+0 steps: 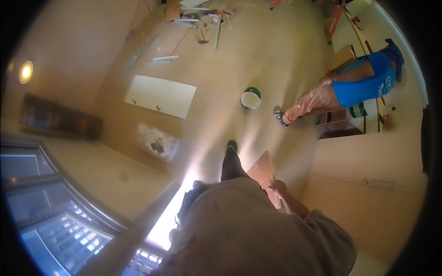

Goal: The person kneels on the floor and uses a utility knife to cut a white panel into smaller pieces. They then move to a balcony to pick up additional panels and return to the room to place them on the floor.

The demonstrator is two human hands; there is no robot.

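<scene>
My right hand [278, 188] grips the edge of a thin brownish board [262, 169], carried low at my right side, its fingers closed on it. My left hand is not visible; my torso and clothing hide that side. My dark-shod foot [231, 148] shows below me on the floor, just left of the board.
A co-worker in blue [357, 85] bends at a counter [343, 129] on the right. A bucket [250, 99], white panel [163, 94], pale pile [154, 138], scattered offcuts [216, 34] and hammer [201, 39] lie about the floor. A long roll [60, 117] and windows [64, 216] are left.
</scene>
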